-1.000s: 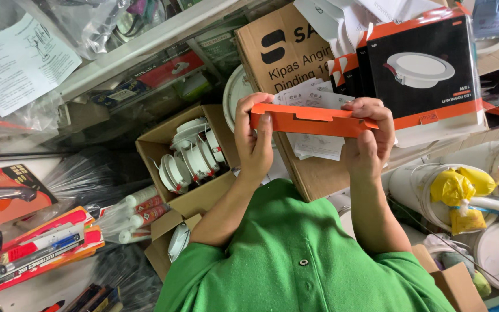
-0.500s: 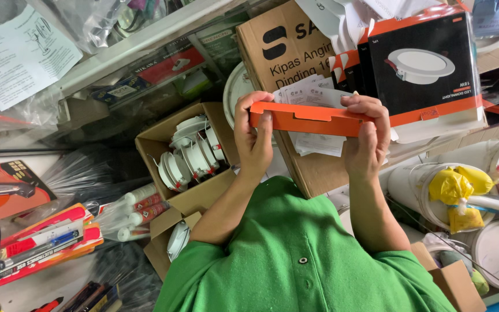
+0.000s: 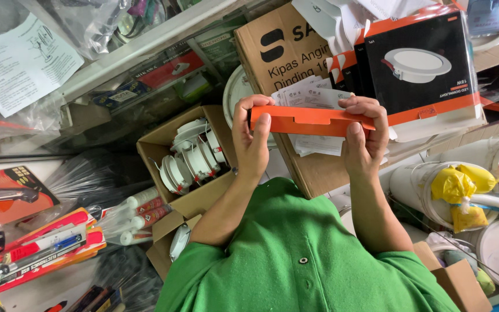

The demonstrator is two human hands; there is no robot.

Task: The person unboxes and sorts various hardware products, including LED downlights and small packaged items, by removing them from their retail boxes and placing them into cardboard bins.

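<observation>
Both my hands hold a flat orange cardboard box edge-on, level, in front of my green shirt. My left hand grips its left end, thumb on the front face and fingers curled over the top. My right hand grips the right end in the same way. Folded white paper leaflets show right behind the orange box. Whether they are inside it I cannot tell.
An open brown carton of white round lamp fittings lies left of my hands. A large brown printed carton and a black-and-orange lamp box stand behind. White buckets, yellow bags, tubes and packaged tools crowd the sides.
</observation>
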